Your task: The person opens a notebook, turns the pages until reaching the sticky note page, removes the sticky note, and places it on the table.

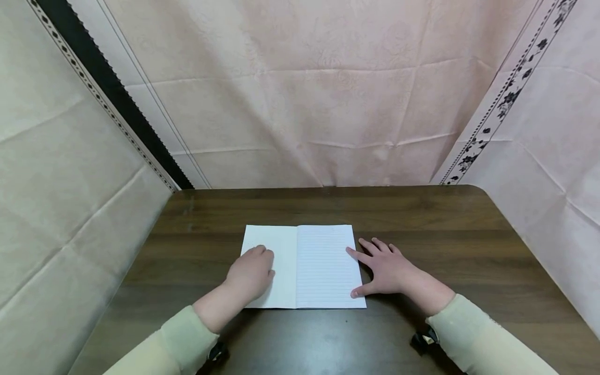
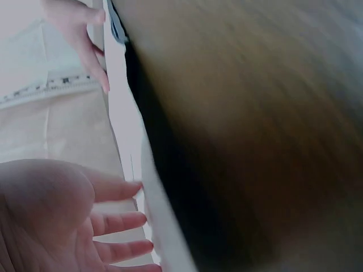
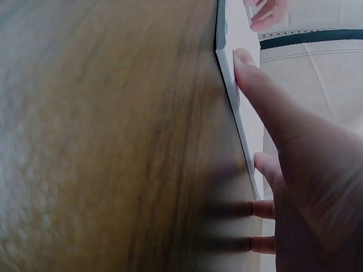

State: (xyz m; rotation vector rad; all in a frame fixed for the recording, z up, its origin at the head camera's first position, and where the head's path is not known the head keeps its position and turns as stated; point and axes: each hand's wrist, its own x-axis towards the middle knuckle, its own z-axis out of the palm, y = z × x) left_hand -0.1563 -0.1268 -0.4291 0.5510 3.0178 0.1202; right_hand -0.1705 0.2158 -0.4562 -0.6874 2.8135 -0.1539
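Observation:
An open notebook [image 1: 323,268] lies flat on the brown table, its left page plain and its right page ruled with lines. My left hand [image 1: 251,271] is over the left page; in the left wrist view its extended fingertips [image 2: 139,220] touch the paper. At the right edge my right hand [image 1: 386,272] is spread. Its thumb [image 3: 247,59] and index finger rest on the ruled page, while other fingertips touch the wood beside the notebook. Neither hand grips anything.
The dark wooden table [image 1: 328,344] extends around the notebook. A pale cloth [image 1: 304,104] hangs behind the far edge, with further cloth on both sides. Dark wrist devices [image 1: 424,339] sit under both sleeves.

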